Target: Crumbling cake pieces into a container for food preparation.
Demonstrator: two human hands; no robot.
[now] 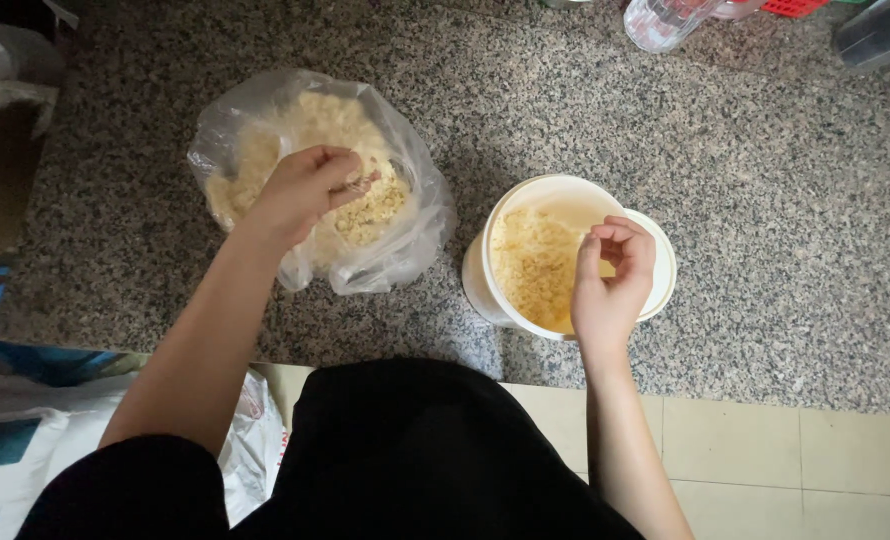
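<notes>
A clear plastic bag [410, 215] full of pale yellow crumbly grains lies open on the speckled granite counter [765, 200]. My left hand [305, 190] reaches into the bag and its fingers are closed on a pinch of the grains. To the right stands a white plastic tub [485, 260], tilted toward me, with the same yellow grains inside. My right hand [613, 275] holds the tub by its near right rim, fingers curled over the edge.
A clear glass [660, 22], a red item [793, 7] and a dark container [880, 32] stand at the counter's far right edge. Plastic sacks [25, 440] lie on the floor at the lower left. Pale floor tiles [795, 460] show at the lower right.
</notes>
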